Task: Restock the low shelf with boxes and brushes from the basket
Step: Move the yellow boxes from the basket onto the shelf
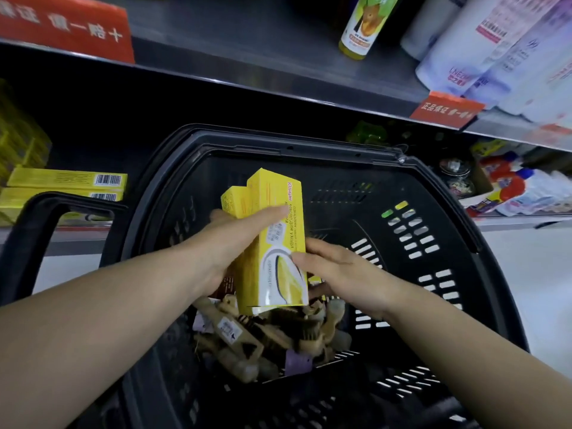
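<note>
Over the black plastic basket [433, 193] my left hand [229, 239] grips a bunch of upright yellow boxes [275, 209], thumb across the front one. My right hand [334, 270] touches the lower right side of the front box, its fingers against the box face. Under the boxes, several wooden brushes [247, 339] with price tags lie heaped in the basket bottom. On the low shelf [46, 235] at the left lie two more yellow boxes [66, 181], stacked flat with barcodes showing.
The basket handle [34, 230] arches at the left, in front of the shelf edge. An upper shelf [278, 57] carries a yellow bottle [363, 26], white bottles [495, 48] and red signs. Jars and detergent bottles [520, 190] stand low at the right.
</note>
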A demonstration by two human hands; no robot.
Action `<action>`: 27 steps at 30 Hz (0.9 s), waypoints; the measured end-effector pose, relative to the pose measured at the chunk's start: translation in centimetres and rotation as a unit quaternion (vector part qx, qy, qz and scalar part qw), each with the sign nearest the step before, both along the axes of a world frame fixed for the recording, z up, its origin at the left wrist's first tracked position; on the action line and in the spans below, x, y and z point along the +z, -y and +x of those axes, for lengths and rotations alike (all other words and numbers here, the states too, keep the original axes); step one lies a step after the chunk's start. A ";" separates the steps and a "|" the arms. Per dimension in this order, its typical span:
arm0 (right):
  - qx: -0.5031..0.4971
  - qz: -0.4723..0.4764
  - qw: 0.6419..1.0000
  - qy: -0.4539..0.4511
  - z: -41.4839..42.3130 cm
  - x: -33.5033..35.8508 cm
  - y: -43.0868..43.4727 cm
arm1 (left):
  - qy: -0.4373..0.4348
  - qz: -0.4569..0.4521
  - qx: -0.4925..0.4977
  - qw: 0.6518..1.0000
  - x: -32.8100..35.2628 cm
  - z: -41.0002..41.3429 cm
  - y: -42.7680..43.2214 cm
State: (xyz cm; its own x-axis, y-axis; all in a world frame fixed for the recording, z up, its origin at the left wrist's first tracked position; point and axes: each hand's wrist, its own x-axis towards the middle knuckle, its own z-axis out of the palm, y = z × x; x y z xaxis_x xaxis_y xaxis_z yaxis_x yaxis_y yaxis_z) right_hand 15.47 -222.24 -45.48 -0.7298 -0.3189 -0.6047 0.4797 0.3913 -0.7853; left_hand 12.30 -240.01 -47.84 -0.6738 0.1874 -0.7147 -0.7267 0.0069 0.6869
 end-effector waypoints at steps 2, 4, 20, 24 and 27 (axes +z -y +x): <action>-0.015 0.043 0.998 -0.031 -1.4 -1.2 -1.3 | -0.013 -0.034 0.002 0.999 -0.3 0.0 0.0; -0.060 0.131 0.988 -0.060 -3.4 -3.4 -3.5 | -0.025 -0.048 0.004 0.999 -0.4 0.0 -0.2; -0.068 0.359 0.923 0.123 -5.3 -20.1 -10.4 | -0.058 -0.061 -0.024 0.996 -1.3 -1.2 -3.2; -0.032 0.403 0.908 0.109 -5.4 -20.1 -11.9 | -0.063 -0.054 -0.027 0.996 -1.4 -1.3 -4.0; 0.082 0.491 0.865 0.053 -5.9 -17.6 -13.3 | -0.067 -0.057 -0.027 0.996 -1.3 -1.4 -4.7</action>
State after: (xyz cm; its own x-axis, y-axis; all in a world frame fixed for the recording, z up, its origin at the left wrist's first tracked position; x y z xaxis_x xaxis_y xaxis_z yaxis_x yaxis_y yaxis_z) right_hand 9.56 -208.90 -63.06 -0.6477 0.2926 -0.7034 0.4026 0.9153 0.0101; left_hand 10.90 -235.31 -49.11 -0.7558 0.1483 -0.6378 -0.6251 0.1266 0.7702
